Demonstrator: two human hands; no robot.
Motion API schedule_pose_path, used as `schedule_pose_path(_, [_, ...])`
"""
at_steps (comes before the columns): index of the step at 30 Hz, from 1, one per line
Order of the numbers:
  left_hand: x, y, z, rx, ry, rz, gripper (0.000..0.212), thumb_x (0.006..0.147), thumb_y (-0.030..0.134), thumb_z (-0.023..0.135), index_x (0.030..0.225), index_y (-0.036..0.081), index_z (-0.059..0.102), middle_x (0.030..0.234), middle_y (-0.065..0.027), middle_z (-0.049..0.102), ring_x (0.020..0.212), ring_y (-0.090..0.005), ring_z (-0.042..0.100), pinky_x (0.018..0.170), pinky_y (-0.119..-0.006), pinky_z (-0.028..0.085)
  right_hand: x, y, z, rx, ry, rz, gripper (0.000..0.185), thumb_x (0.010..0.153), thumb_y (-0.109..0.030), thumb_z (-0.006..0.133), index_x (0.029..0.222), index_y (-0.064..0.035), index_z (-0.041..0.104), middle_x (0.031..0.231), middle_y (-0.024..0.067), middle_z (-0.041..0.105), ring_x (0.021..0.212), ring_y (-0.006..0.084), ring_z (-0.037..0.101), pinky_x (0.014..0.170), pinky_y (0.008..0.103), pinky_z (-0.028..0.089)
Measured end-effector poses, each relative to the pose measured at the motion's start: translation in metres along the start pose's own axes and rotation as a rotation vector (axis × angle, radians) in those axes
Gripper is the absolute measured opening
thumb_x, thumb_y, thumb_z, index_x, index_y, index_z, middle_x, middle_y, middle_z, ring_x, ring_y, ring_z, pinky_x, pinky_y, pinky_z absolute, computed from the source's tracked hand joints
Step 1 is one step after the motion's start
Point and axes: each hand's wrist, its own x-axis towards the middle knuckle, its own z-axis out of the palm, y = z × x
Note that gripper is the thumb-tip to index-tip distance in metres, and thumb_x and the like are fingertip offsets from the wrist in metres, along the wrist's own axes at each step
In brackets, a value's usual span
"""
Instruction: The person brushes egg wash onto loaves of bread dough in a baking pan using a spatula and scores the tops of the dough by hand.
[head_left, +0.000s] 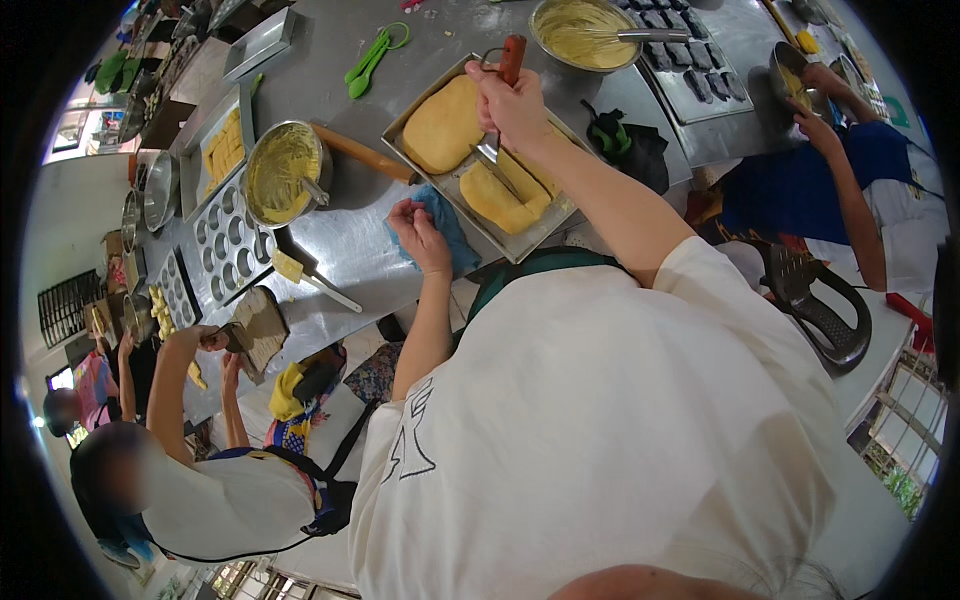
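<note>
A metal baking tray (489, 234) lies at the table's edge before me, with yellow dough (444, 126) in it, cut into thick pieces. My right hand (514, 105) grips the wooden handle of a metal-bladed tool (513, 60). Its blade reaches down to the dough between the pieces, partly hidden by my hand. Near the tray's left side, my left hand (421, 234) is over a crumpled blue cloth (442, 217), its fingers curled; I see nothing held in it. A wooden rolling pin (364, 154) lies to the left of the tray.
Left of me stand a batter-smeared bowl (283, 174), a muffin tin (229, 247), a spatula (330, 291) and a cutting board (259, 330). Beyond are green measuring spoons (367, 67) and a bowl with a whisk (581, 34). People work at both sides; a plastic chair (810, 307) is at right.
</note>
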Motion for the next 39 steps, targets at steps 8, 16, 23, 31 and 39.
schedule_pose_path(8, [-0.009, 0.003, -0.001, 0.076, 0.018, 0.099, 0.018, 0.094, 0.006, 0.045, 0.111, 0.001, 0.049, 0.094, -0.0064, 0.052, 0.073, -0.0116, 0.047, 0.068, -0.025, 0.043, -0.01, -0.015, 0.008, 0.023, -0.005, 0.058, 0.043, 0.093, -0.023, 0.064, 0.06, -0.0082, 0.041, 0.046, 0.0005, 0.037, 0.037, 0.0091, 0.032, 0.037, 0.0279, 0.023])
schedule_pose_path(16, [-0.011, 0.008, 0.0, 0.114, 0.016, 0.133, 0.018, 0.093, 0.007, 0.046, 0.109, -0.001, 0.051, 0.093, -0.0084, 0.051, 0.078, -0.0156, 0.05, 0.072, -0.028, 0.045, -0.01, -0.009, -0.002, 0.04, 0.009, 0.051, 0.046, 0.093, -0.022, 0.064, 0.057, -0.0089, 0.038, 0.045, 0.0001, 0.034, 0.037, 0.0099, 0.029, 0.039, 0.0293, 0.023])
schedule_pose_path(23, [-0.009, 0.008, 0.002, 0.161, 0.018, 0.149, 0.019, 0.094, 0.008, 0.047, 0.11, -0.001, 0.051, 0.094, -0.0095, 0.05, 0.082, -0.019, 0.05, 0.077, -0.03, 0.044, -0.028, -0.014, -0.01, 0.007, -0.029, 0.043, 0.038, 0.094, -0.02, 0.063, 0.064, -0.0073, 0.044, 0.047, 0.0005, 0.039, 0.036, 0.0087, 0.033, 0.037, 0.028, 0.024])
schedule_pose_path(31, [-0.01, 0.004, 0.002, 0.176, 0.059, 0.154, 0.019, 0.091, 0.005, 0.048, 0.109, -0.001, 0.052, 0.094, -0.0082, 0.052, 0.078, -0.0157, 0.05, 0.073, -0.028, 0.045, -0.045, -0.009, -0.018, -0.014, -0.109, 0.091, 0.039, 0.095, -0.018, 0.061, 0.063, -0.0075, 0.044, 0.047, 0.0003, 0.039, 0.038, 0.0089, 0.035, 0.039, 0.0273, 0.026])
schedule_pose_path(39, [-0.011, 0.006, 0.003, 0.189, 0.056, 0.099, 0.02, 0.092, 0.003, 0.047, 0.111, -0.001, 0.051, 0.093, -0.0096, 0.053, 0.082, -0.0178, 0.052, 0.077, -0.029, 0.045, -0.051, -0.024, -0.023, 0.007, -0.099, 0.012, 0.049, 0.098, -0.018, 0.055, 0.055, -0.0086, 0.034, 0.045, -0.0006, 0.03, 0.038, 0.01, 0.029, 0.039, 0.0286, 0.023])
